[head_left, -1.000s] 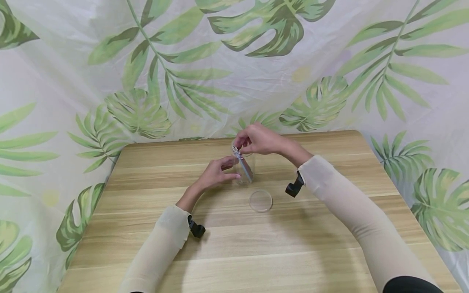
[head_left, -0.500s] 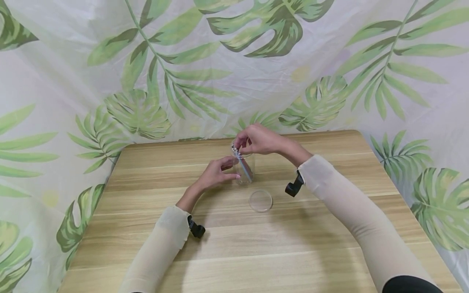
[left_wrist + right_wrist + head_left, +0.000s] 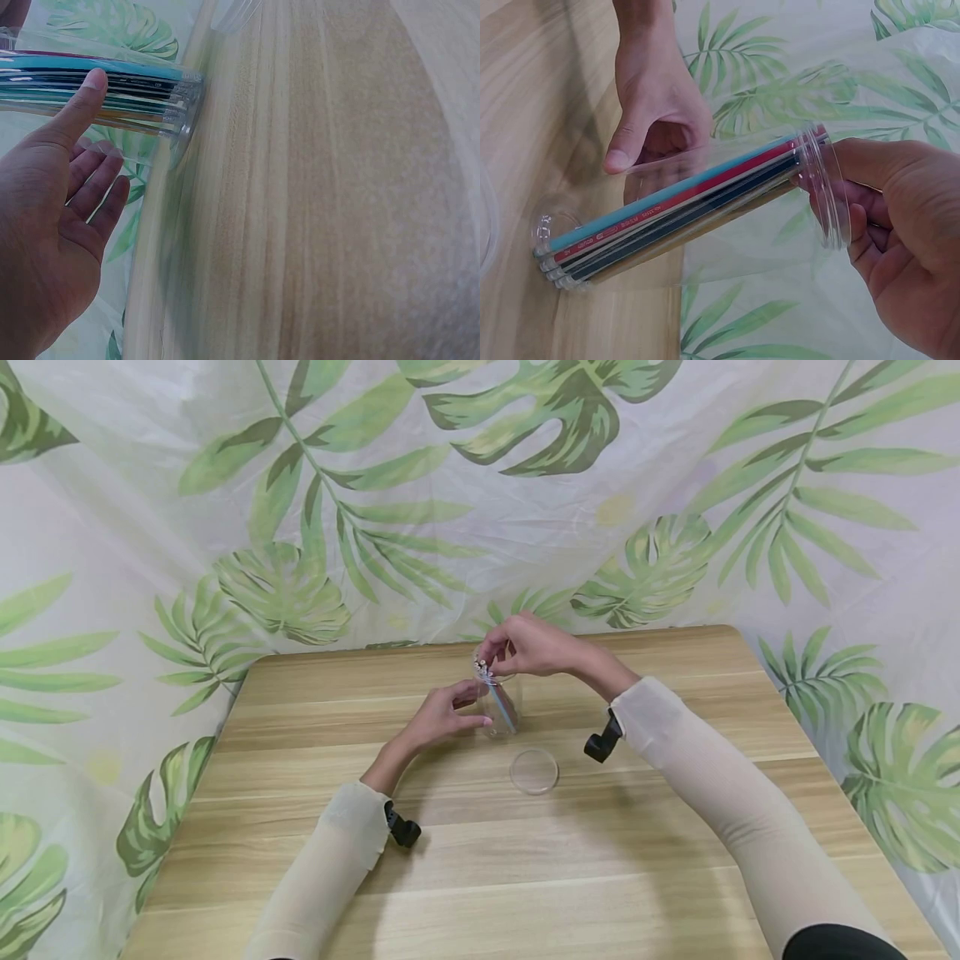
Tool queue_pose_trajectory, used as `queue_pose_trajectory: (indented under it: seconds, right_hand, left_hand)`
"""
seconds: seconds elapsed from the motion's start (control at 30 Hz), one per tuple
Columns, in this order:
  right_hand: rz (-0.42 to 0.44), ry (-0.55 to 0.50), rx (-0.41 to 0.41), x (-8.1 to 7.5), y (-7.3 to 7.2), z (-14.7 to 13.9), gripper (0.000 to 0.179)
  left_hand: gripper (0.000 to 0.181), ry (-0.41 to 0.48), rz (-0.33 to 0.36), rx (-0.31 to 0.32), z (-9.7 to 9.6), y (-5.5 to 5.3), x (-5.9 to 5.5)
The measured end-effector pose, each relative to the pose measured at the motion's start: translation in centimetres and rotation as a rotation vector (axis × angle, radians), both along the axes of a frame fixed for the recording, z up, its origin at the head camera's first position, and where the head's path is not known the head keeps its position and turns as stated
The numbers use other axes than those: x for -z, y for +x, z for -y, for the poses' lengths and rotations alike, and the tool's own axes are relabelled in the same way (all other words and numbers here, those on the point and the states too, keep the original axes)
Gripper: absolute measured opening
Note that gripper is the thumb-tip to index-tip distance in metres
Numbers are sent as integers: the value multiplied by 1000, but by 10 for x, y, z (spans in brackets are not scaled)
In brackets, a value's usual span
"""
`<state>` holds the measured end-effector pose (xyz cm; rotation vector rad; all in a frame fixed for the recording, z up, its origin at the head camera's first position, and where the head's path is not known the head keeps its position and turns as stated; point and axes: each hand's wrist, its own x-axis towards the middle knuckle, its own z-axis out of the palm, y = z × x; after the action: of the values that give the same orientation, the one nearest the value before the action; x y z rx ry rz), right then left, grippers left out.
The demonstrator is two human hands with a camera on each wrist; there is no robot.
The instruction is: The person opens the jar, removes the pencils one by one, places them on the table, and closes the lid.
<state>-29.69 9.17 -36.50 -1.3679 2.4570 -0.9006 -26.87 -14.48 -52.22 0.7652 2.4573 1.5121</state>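
Note:
A clear plastic jar (image 3: pixel 501 706) stands upright near the table's back edge. Several pencils (image 3: pixel 697 199) in blue, red and dark colours lean inside it, their tops gathered at the mouth. Around the jar's left side, my left hand (image 3: pixel 442 717) holds it, thumb in front and fingers behind; the left wrist view shows that hand (image 3: pixel 60 210) beside the pencils. My right hand (image 3: pixel 536 646) reaches over the rim, its fingertips inside the mouth, pinching at the pencil tops. In the right wrist view, the right hand's (image 3: pixel 907 225) fingertips are partly hidden behind the clear rim.
A round clear lid (image 3: pixel 534 772) lies flat on the wooden table (image 3: pixel 480 868), just in front of the jar. Behind the table hangs a leaf-patterned cloth (image 3: pixel 420 527). A black wrist camera (image 3: pixel 602 741) sits at the right cuff, another (image 3: pixel 402 828) at the left.
The pencil tops at the jar's mouth have shifted very slightly. Both hands, the jar and the lid stay where they were.

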Motion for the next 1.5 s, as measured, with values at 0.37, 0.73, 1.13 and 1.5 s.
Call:
queue_pose_trajectory:
  seconds: [0.37,0.73,1.13,1.5]
  right_hand:
    - [67,-83,46,1,0,-7,9]
    - [107,-159,49,0,0,-10,11]
    - [84,-296,48,3,2,-14,15]
    - [121,-414,136,0,3,-17,18]
  left_hand:
    - [68,0,5,-2,-1,0,-1]
    - [69,5,1,4,0,0,-1]
    - [67,5,-3,2,0,1,-2]
    - [68,4,-2,-3,-1,1,0]
